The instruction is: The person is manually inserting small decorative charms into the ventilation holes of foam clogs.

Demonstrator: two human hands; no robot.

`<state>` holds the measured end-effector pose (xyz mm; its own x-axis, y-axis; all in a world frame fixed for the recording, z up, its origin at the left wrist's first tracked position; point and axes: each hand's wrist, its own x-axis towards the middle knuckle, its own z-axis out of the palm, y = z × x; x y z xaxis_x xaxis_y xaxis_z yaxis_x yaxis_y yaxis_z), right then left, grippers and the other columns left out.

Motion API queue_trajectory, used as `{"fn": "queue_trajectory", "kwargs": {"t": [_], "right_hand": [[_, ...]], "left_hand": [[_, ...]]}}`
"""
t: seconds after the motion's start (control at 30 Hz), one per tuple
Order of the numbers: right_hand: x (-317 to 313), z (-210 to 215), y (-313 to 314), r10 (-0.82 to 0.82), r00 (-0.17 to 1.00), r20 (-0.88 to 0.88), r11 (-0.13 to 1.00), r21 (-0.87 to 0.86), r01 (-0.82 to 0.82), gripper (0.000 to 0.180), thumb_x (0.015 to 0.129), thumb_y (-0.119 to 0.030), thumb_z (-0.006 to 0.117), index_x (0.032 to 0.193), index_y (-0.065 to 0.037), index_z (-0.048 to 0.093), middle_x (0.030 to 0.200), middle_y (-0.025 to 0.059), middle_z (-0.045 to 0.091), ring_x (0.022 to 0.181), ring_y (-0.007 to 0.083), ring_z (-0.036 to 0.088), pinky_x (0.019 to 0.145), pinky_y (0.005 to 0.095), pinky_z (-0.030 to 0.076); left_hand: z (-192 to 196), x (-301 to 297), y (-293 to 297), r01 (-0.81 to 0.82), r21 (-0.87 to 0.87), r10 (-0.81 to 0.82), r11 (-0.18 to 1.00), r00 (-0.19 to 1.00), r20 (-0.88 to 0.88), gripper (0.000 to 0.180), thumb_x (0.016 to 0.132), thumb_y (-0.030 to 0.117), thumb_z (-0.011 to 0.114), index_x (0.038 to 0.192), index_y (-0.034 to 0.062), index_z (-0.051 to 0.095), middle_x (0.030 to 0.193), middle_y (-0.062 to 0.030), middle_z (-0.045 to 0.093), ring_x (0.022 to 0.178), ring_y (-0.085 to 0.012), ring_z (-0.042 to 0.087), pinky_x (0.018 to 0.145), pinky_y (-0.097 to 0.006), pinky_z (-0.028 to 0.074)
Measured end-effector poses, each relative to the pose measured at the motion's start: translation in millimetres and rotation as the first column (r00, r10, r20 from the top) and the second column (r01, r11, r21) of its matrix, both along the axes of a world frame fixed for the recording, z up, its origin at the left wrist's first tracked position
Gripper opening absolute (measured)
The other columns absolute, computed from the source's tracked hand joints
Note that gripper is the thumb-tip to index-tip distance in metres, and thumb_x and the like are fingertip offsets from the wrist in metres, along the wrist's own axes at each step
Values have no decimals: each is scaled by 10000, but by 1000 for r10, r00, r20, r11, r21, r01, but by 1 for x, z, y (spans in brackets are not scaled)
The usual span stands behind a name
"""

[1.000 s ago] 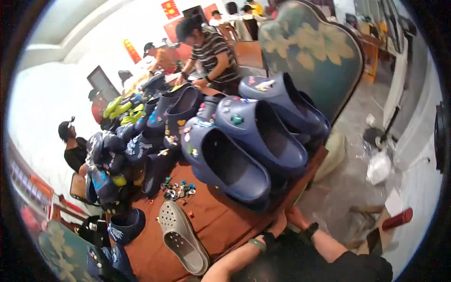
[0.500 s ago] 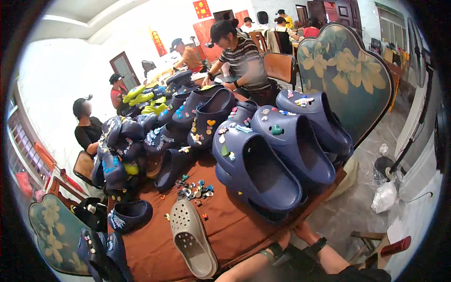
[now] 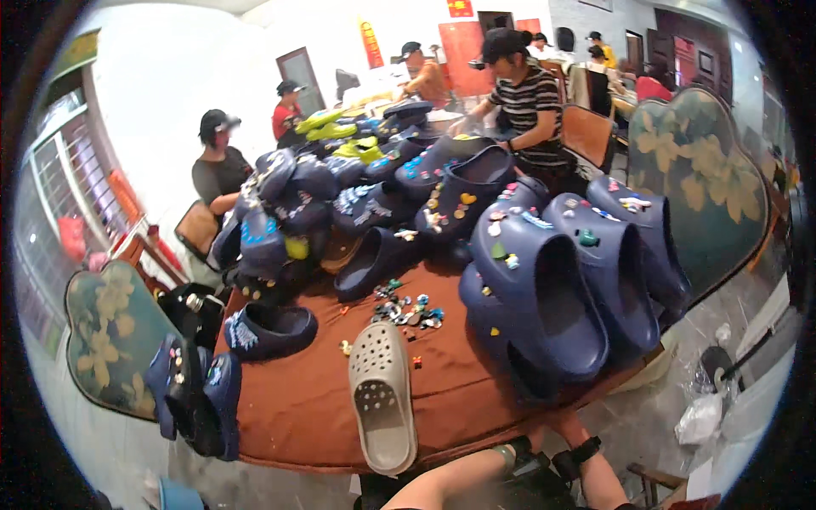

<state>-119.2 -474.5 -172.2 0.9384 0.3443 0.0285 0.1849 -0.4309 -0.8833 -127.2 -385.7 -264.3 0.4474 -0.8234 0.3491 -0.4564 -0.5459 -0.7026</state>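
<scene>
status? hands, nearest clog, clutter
Both forearms low at the table edge, hands out of sight. Grey clog nearest, untouched. Charms pile and navy clogs beyond.

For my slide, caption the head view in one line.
Navy clogs studded with charms crowd a brown table; a grey clog lies nearest the person's forearms, loose charms beyond.

Forearms low, wrists banded, hands hidden

A single head-worn fisheye view looks down and forward from close above the brown table, its rim bending straight edges; the wearer's forearms enter at 6 o'clock, the clog pile fills the centre, other people sit toward 12 o'clock
</scene>
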Motion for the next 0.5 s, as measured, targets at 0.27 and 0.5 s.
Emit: {"fn": "queue_trajectory", "kwargs": {"t": [0.27, 0.5], "right_hand": [[0, -16, -36, -160, 987, -18, 986, -55, 159, 381, 834, -158, 619, 1187, -28, 556, 1161, 163, 610, 1085, 274, 569, 939, 384, 436], [24, -32, -69, -298, 954, 38, 945, -128, 301, 387, 871, -162, 577, 1232, -34, 525, 1196, 160, 596, 1108, 274, 557, 958, 386, 424]], "left_hand": [[-10, -11, -3, -35, -66, 41, 997, 994, 101, 393, 981, 200, 371, 1251, -28, 544, 1171, -203, 600, 1146, -353, 527, 1012, -432, 379], [9, -25, -7, 27, -63, -20, 998, 994, 110, 417, 993, 238, 372, 1257, -47, 523, 1174, -223, 597, 1130, -352, 544, 990, -425, 401]]}}
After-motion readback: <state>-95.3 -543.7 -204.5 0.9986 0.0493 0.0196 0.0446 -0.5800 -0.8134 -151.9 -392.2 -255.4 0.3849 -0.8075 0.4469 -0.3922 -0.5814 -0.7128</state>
